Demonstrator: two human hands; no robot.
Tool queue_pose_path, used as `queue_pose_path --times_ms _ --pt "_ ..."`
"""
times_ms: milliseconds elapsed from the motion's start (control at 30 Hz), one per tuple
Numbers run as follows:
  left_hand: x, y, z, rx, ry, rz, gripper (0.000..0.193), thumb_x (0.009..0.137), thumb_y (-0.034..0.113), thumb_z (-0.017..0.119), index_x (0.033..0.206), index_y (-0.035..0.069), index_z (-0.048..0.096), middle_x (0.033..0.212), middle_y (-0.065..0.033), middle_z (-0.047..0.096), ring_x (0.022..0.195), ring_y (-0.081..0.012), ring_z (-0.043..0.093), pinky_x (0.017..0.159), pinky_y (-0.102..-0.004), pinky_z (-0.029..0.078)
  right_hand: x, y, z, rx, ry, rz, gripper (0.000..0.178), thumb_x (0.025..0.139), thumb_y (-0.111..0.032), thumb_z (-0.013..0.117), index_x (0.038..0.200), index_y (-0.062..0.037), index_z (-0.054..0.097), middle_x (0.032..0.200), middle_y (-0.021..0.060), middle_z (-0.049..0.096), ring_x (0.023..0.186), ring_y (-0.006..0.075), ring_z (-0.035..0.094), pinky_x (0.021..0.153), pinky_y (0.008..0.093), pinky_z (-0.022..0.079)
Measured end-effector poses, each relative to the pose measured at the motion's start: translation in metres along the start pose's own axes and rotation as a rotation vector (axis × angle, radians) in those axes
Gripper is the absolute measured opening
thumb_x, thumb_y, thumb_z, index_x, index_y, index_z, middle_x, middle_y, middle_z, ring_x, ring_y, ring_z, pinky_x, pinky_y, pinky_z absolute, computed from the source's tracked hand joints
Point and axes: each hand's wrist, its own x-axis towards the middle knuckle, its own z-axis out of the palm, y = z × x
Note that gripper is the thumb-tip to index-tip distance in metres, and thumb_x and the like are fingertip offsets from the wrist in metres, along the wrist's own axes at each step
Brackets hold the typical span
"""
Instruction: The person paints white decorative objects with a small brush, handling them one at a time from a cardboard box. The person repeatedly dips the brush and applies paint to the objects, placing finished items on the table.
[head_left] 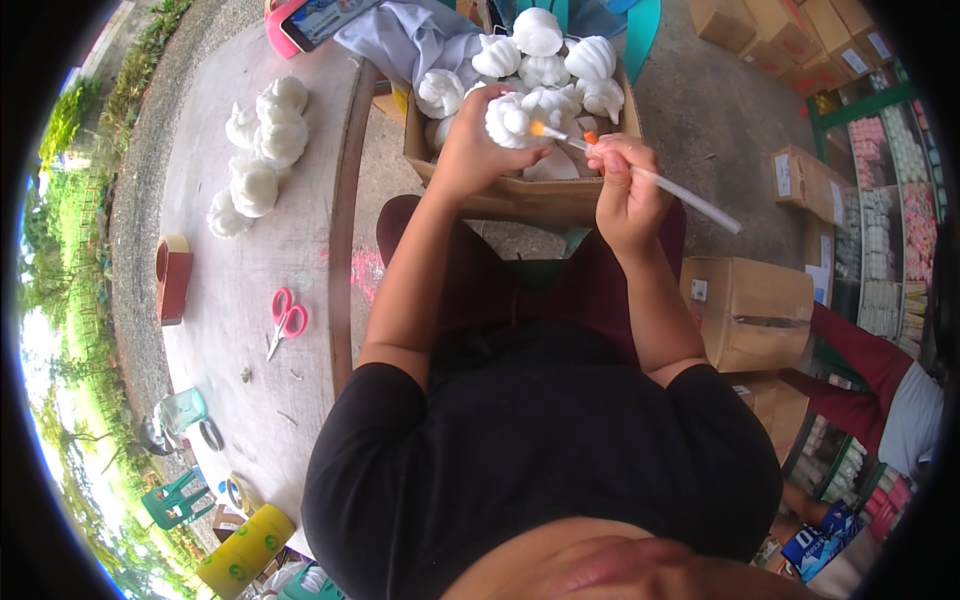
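My left hand (473, 155) is closed round a white knobbly figurine (508, 118), held over the near left part of an open cardboard box (555, 205). In my right hand (632, 190) is a paintbrush (700, 206) with a long translucent handle. Its yellowish bristles meet the right side of the figurine, or come very close to it. A small orange piece (591, 137) shows at my right fingertips; whether it belongs to the brush I cannot tell. Several more white figurines (538, 33), rounded and ridged, are heaped in the box.
On the wooden table (230, 340) at the left lie several white figurines (278, 130), pink-handled scissors (288, 313) and a tape roll (174, 280). A phone (322, 22) rests at its far end. Cartons (760, 312) stand at the right, near stocked shelves (880, 200) and another person's legs (860, 365).
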Motion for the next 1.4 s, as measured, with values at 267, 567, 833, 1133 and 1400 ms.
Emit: queue_pose_path --times_ms 267,567,833,1133,1400 --pt "-0.002 -0.004 -0.004 -0.175 -0.013 -0.069 0.078 0.055 0.027 0.09 0.116 0.0 0.049 0.105 -0.0136 0.06 0.099 -0.0209 0.058 0.089 -0.0335 0.046 0.001 -0.002 -0.001 0.063 0.015 0.06 0.006 0.092 -0.003 0.056 0.093 0.0022 0.058 0.08 0.0108 0.064 0.069 0.0176 0.065 0.061 0.0272 0.051" --pt "0.0 -0.004 -0.004 -0.031 0.004 0.031 0.081 0.053 0.028 0.091 0.116 0.0 0.049 0.109 -0.0148 0.059 0.105 -0.0246 0.056 0.092 -0.0353 0.044 0.004 0.003 -0.009 0.065 0.01 0.156 0.014 0.098 -0.008 0.047 0.095 0.003 0.054 0.082 0.0103 0.063 0.07 0.012 0.06 0.067 0.0255 0.051" --pt "-0.001 0.004 -0.006 -0.07 0.01 0.011 0.085 0.05 0.03 0.092 0.117 0.0 0.049 0.11 -0.0154 0.058 0.104 -0.0259 0.057 0.091 -0.0361 0.045 0.002 0.004 -0.012 0.051 -0.04 0.204 0.01 0.094 -0.006 0.054 0.094 0.0031 0.057 0.082 0.0106 0.065 0.069 0.0131 0.064 0.065 0.0251 0.052" --pt "-0.003 0.001 -0.003 -0.006 -0.015 0.099 0.077 0.054 0.025 0.09 0.115 0.001 0.05 0.109 -0.0148 0.055 0.104 -0.0284 0.055 0.091 -0.0364 0.045 0.005 0.009 -0.011 -0.067 -0.077 0.155 0.011 0.095 -0.008 0.053 0.091 0.0013 0.058 0.079 0.0089 0.065 0.067 0.0137 0.063 0.062 0.0249 0.05" --pt "-0.005 0.005 -0.002 0.063 0.002 0.145 0.074 0.055 0.022 0.088 0.116 0.005 0.051 0.111 -0.0144 0.054 0.105 -0.0302 0.054 0.091 -0.0371 0.045 0.009 0.012 -0.013 0.144 0.028 0.367 0.015 0.098 -0.013 0.049 0.095 0.0007 0.055 0.08 0.008 0.063 0.069 0.0113 0.061 0.066 0.0257 0.051"
